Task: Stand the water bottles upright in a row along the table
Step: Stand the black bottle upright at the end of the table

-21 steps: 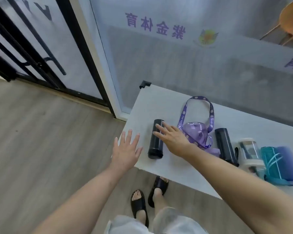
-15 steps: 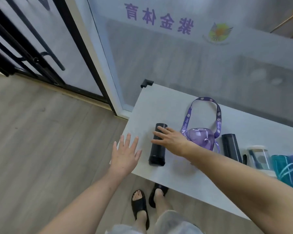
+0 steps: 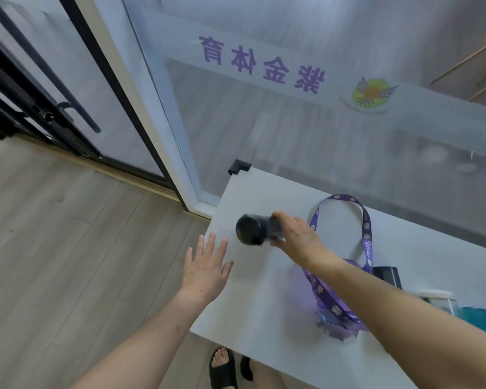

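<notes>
My right hand grips a black cylindrical bottle and holds it off the white table, tilted with its round end toward me, near the table's left end. My left hand hovers flat and open over the table's left edge, fingers spread, holding nothing. A purple bottle with a purple lanyard lies under my right forearm. To the right lie a second black bottle, a clear bottle with a white lid and a teal bottle, all partly hidden by my arm.
A frosted glass wall with purple lettering runs right behind the table. A black-framed glass door stands at the left. Wood floor lies left of the table; my feet in black sandals stand at its near edge.
My right hand closed on the black bottle, which lay flat on the table, and lifted it, swinging it up off the surface. My left hand stayed open by the edge.
</notes>
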`<move>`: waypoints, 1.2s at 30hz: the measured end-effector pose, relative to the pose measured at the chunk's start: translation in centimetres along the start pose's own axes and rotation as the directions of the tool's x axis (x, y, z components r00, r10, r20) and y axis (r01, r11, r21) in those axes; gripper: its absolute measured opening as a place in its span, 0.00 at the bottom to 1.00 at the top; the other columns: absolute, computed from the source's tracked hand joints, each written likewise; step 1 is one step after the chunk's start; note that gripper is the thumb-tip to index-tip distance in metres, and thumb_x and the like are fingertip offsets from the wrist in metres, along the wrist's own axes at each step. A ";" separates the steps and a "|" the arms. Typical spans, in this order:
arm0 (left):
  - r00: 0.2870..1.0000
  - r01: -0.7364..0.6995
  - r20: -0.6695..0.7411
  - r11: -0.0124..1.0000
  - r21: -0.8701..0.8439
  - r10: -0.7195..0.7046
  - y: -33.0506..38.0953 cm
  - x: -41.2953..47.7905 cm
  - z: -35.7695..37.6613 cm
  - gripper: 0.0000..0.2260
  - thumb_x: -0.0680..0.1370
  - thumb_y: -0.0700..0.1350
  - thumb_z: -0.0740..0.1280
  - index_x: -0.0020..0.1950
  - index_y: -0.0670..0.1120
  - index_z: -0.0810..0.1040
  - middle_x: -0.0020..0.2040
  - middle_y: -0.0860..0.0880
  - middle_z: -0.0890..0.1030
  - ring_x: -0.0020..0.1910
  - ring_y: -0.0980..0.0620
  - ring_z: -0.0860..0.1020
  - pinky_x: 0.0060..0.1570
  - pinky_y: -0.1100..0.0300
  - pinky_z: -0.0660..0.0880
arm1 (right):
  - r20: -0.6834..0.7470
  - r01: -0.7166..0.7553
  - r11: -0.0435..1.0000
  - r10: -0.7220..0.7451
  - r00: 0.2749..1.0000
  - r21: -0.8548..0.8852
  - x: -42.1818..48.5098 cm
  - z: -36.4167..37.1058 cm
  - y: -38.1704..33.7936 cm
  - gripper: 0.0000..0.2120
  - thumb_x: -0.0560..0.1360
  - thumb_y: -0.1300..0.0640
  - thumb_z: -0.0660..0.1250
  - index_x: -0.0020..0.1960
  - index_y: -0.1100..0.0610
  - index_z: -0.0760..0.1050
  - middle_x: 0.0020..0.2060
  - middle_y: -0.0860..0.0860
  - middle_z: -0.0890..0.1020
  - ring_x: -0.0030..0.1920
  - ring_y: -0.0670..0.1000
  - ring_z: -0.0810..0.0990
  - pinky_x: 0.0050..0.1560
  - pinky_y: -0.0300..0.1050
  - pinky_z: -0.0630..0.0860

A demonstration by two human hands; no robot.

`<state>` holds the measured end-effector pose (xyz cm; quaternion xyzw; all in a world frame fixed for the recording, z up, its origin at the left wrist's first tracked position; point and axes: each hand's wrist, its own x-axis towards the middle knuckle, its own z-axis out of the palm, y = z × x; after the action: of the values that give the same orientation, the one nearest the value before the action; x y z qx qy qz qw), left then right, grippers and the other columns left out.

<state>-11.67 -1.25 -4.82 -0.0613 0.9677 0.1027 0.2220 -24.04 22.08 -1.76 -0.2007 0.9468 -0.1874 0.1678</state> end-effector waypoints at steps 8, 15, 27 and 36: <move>0.987 -0.115 0.124 0.991 0.071 0.105 2.6 6.0 -0.4 0.38 0.83 0.59 0.62 0.83 0.57 0.41 0.84 0.47 0.39 0.82 0.42 0.40 0.79 0.42 0.49 | -0.098 -0.268 0.790 0.381 0.919 0.551 3.6 0.2 1.0 0.24 0.70 0.59 0.77 0.58 0.48 0.67 0.50 0.47 0.80 0.47 0.54 0.78 0.40 0.46 0.73; 0.957 -0.111 0.280 0.990 0.090 0.081 3.7 10.4 -1.1 0.51 0.75 0.55 0.76 0.82 0.61 0.39 0.82 0.46 0.31 0.80 0.39 0.33 0.79 0.38 0.46 | -0.221 -0.217 0.678 0.497 0.839 0.702 5.3 2.5 1.5 0.26 0.66 0.57 0.80 0.60 0.48 0.74 0.50 0.45 0.81 0.51 0.50 0.79 0.49 0.45 0.77; 0.948 -0.088 0.314 0.992 0.089 0.056 4.3 11.0 -0.9 0.52 0.76 0.52 0.76 0.82 0.62 0.36 0.81 0.45 0.28 0.79 0.37 0.31 0.78 0.37 0.45 | -0.287 -0.159 0.669 0.505 0.814 0.726 10.1 1.9 1.7 0.25 0.69 0.55 0.80 0.57 0.49 0.68 0.51 0.46 0.82 0.51 0.50 0.81 0.52 0.46 0.78; 0.947 -0.091 0.315 0.994 0.054 0.069 4.0 11.2 -0.7 0.52 0.75 0.51 0.76 0.82 0.63 0.37 0.81 0.46 0.28 0.79 0.38 0.30 0.79 0.36 0.44 | -0.294 -0.147 0.675 0.493 0.819 0.723 12.1 1.4 2.3 0.25 0.70 0.56 0.80 0.60 0.48 0.69 0.54 0.45 0.81 0.55 0.49 0.80 0.57 0.49 0.79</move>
<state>-22.61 1.61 -8.44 0.0026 0.9249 0.0870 0.3700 -34.72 18.28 -6.89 0.0999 0.8452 -0.5243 0.0269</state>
